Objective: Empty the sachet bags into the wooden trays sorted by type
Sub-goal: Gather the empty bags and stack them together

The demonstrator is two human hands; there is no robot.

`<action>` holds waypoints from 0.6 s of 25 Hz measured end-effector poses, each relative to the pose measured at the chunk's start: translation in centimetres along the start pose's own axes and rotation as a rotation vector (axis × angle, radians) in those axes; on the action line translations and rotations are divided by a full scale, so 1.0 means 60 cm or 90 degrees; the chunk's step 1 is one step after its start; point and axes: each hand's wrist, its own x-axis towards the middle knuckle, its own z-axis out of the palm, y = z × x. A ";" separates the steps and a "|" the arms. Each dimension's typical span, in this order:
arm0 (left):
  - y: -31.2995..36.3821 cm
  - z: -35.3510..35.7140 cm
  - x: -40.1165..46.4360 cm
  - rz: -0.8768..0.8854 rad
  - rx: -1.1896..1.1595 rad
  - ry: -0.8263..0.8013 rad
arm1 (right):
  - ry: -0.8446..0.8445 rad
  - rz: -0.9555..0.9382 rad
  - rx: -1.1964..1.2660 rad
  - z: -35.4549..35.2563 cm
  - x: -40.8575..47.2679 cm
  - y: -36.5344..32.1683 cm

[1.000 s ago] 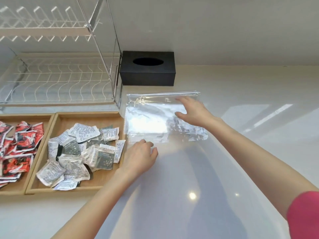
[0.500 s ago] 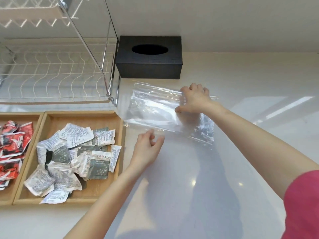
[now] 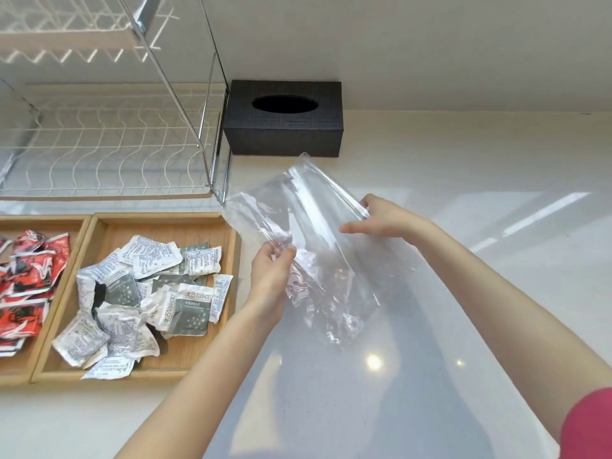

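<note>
Fingers point(image 3: 281, 255) of the left hand point(image 3: 270, 276) pinch a crumpled edge of the clear, empty plastic zip bag point(image 3: 318, 246), thumb and fingertips closed on the film. The right hand point(image 3: 384, 218) grips the bag's opposite edge near the seal strip, its fingers curled around the fold. Between both hands the bag hangs lifted off the glossy white countertop point(image 3: 463, 293), tilted and creased. Left of the bag lies a light wooden tray point(image 3: 172, 226) holding a heap of grey-and-white sachets point(image 3: 142, 293). Touching its left side, a second wooden tray point(image 3: 39, 221) holds red sachets point(image 3: 26, 279). Behind stand a black rectangular tissue box point(image 3: 284, 127) and a white wire dish rack point(image 3: 109, 144).
</note>
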 end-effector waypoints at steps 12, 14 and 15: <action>-0.020 -0.156 -0.132 0.076 -0.006 -0.029 | -0.093 -0.071 0.585 0.111 -0.228 0.002; -0.029 -0.184 -0.149 0.085 -0.027 -0.034 | -0.066 -0.084 0.551 0.136 -0.253 -0.012; -0.035 -0.204 -0.161 0.091 -0.043 -0.045 | -0.055 -0.089 0.551 0.152 -0.269 -0.023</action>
